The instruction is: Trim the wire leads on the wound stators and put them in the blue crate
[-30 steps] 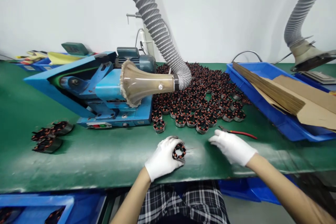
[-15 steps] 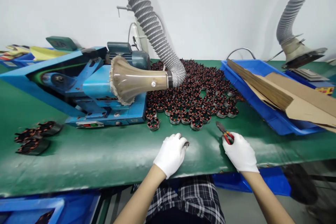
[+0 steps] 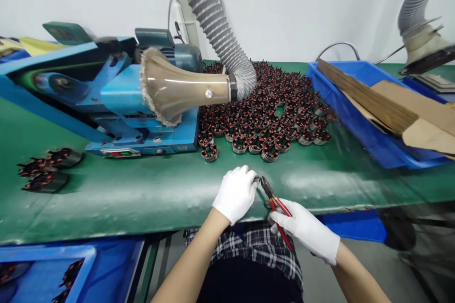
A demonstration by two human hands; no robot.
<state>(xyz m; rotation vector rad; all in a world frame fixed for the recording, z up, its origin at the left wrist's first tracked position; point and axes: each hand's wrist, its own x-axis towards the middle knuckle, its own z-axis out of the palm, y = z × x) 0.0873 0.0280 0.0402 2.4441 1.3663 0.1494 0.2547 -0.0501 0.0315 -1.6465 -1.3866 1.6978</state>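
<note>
My left hand (image 3: 236, 194), in a white glove, is closed above the green bench near its front edge. A small dark edge of something pokes out past its fingertips; the rest is hidden under the glove. My right hand (image 3: 302, 227), gloved too, is closed around red-handled cutting pliers (image 3: 280, 206). The jaws point up and left and come close to the part at my left fingertips; I cannot tell whether they touch it. Beyond my hands, many motor stators (image 3: 256, 144) with copper windings and black insulation stand massed on the bench.
A blue belt machine (image 3: 124, 94) with a hood and grey hose (image 3: 213, 14) stands left. Several stators (image 3: 46, 181) lie at the far left. Right is a blue tray (image 3: 355, 125) holding cardboard (image 3: 377, 99). Another blue tray (image 3: 90, 260) sits below the bench, lower left.
My right hand has moved left and brought the pliers from the bench's right side up to my left hand. My left hand stays closed in place. The view has tilted down a little.
</note>
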